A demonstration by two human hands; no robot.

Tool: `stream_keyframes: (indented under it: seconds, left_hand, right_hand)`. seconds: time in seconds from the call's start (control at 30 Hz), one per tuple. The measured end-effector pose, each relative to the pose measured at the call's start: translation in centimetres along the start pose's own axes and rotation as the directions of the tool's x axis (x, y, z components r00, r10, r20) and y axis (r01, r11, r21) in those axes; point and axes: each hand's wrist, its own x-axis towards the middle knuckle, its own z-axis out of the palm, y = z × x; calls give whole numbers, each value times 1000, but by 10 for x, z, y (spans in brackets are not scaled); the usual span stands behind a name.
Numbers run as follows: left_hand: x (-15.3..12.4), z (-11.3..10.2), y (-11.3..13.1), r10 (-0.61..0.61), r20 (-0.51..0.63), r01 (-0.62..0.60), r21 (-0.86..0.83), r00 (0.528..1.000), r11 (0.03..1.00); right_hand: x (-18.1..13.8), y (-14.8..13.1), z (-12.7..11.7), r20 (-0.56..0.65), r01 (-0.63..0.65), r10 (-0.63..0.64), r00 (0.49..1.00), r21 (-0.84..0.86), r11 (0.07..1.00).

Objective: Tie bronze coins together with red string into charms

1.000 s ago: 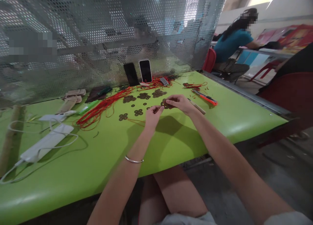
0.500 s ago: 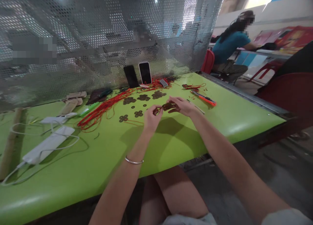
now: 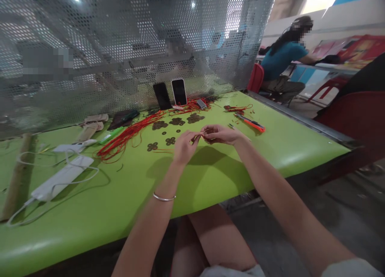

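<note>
Over the green table (image 3: 129, 204), my left hand (image 3: 184, 147) and my right hand (image 3: 221, 135) meet at their fingertips. Both are closed in a pinch, and a bit of red cord (image 3: 202, 135) shows between them. Whatever else lies inside the fingers is hidden. A thin red strand (image 3: 164, 150) lies on the table left of my left hand. Just beyond it are two flower-shaped clusters of dark round coins, one cluster (image 3: 152, 147) to the left and another (image 3: 170, 141) nearer my hand. Farther back sit bigger coin piles (image 3: 177, 121) and a few single coins (image 3: 164, 133).
A bundle of red cords (image 3: 129, 136) stretches across the back left. Two phones lean on the perforated metal screen (image 3: 120, 48), one white-edged (image 3: 179, 92). An orange utility knife (image 3: 254, 125) lies right, a white power strip (image 3: 63, 178) left. A person (image 3: 282, 56) sits beyond.
Dark coins that showed between my fingertips are now hidden, and red cord shows there instead. My right fingers have curled in closer to my left hand.
</note>
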Motion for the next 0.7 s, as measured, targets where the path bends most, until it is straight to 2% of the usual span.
stream_keyframes:
  seconds: [0.2, 0.4, 0.7]
  left_hand:
    - [-1, 0, -1, -47, 29, 47, 3, 998, 999]
    - [-1, 0, -3, -62, 30, 65, -122, 998, 990]
    - [-2, 5, -6, -150, 36, 154, -224, 988, 962]
  right_hand:
    - [-1, -3, -1, 21, -66, 67, 998, -42, 997]
    - [0, 1, -7, 65, -143, 148, 987, -79, 987]
    - [5, 8, -7, 94, -103, 109, 990, -73, 992]
